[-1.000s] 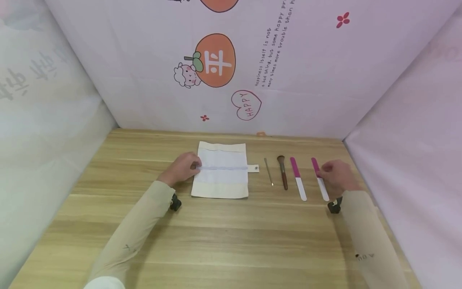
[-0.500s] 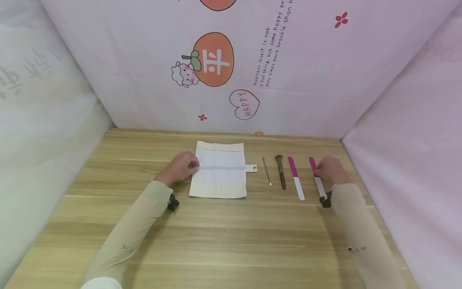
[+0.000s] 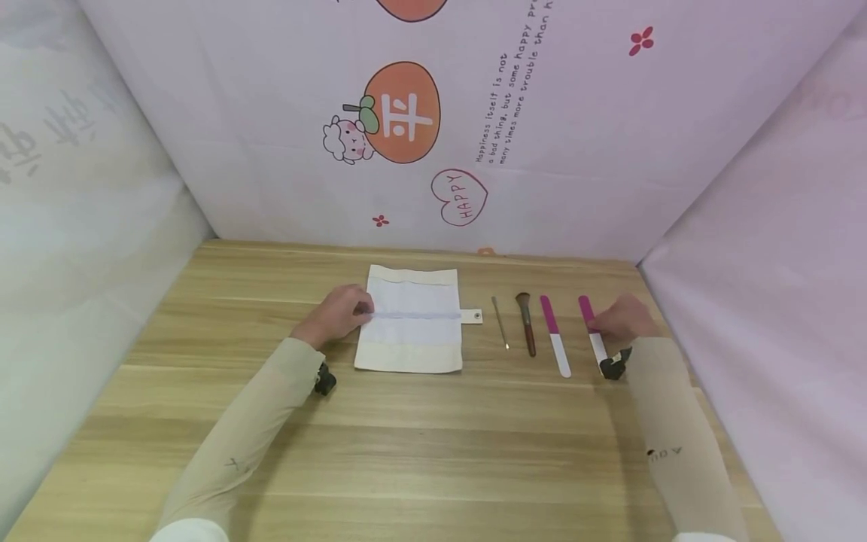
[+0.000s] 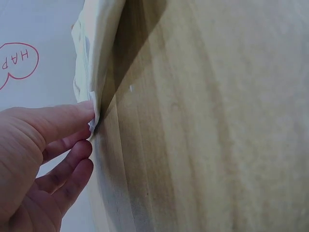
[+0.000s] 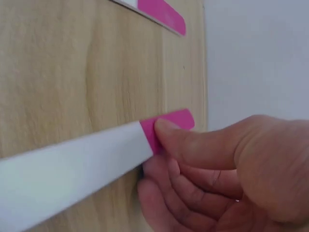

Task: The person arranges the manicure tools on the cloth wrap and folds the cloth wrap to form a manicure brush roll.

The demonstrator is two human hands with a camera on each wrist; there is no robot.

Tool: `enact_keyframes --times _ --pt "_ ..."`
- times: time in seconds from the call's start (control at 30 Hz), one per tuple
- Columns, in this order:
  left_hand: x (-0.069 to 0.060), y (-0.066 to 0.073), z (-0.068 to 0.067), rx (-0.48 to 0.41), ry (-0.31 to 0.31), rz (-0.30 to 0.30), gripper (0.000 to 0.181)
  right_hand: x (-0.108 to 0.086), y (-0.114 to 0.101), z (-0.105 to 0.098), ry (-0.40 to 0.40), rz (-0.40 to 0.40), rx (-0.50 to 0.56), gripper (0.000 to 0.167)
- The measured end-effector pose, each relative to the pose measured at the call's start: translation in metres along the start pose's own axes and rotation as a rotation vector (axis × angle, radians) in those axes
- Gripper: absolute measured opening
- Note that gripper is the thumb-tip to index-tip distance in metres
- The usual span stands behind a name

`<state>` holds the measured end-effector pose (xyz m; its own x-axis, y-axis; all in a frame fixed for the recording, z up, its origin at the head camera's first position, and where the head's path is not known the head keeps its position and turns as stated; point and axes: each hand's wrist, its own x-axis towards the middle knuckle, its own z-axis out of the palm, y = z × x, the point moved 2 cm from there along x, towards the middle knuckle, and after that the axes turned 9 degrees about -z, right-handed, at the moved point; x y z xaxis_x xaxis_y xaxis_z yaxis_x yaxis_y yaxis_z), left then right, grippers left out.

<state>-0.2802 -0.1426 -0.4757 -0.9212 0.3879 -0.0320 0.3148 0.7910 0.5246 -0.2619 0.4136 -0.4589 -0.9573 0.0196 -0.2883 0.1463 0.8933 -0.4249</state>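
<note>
An unfolded white fabric roll-up pouch (image 3: 409,358) lies flat on the wooden table, its snap tab pointing right. My left hand (image 3: 342,312) pinches the pouch's left edge; in the left wrist view the thumb presses on the raised fabric edge (image 4: 102,43). On the far right, my right hand (image 3: 625,318) pinches a pink-and-white nail file (image 5: 77,166) by its pink half. The thumb lies on top of the file, with curled fingers beneath it. A matching nail file (image 3: 555,335) lies on the table to its left.
Between pouch and files lie a makeup brush (image 3: 527,324) with a brown handle and a thin metal stick-like tool (image 3: 500,322). Printed white cloth (image 3: 576,150) stands along the table's back edge, and plain pale cloth (image 3: 779,248) flanks the right side.
My right hand has moved slightly left onto the rightmost nail file and now grips it. The left hand stays at the pouch edge.
</note>
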Motion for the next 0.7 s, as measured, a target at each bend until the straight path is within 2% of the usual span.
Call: enact_keyframes --times 0.27,0.43,0.5,0.7 --pt "0.001 0.002 -0.001 -0.005 -0.005 0.000 0.006 -0.003 0.010 -0.009 -0.075 -0.078 0.085 0.031" --pt "0.003 0.001 0.000 -0.010 -0.002 -0.003 0.007 -0.006 0.013 -0.010 -0.063 -0.032 0.239 0.028" --pt "0.003 0.000 -0.001 -0.010 -0.003 0.001 0.007 -0.009 0.012 -0.010 -0.052 -0.021 0.268 0.034" --pt "0.003 0.002 -0.004 -0.017 -0.028 -0.001 0.011 -0.018 0.001 -0.014 -0.047 -0.049 0.226 0.076"
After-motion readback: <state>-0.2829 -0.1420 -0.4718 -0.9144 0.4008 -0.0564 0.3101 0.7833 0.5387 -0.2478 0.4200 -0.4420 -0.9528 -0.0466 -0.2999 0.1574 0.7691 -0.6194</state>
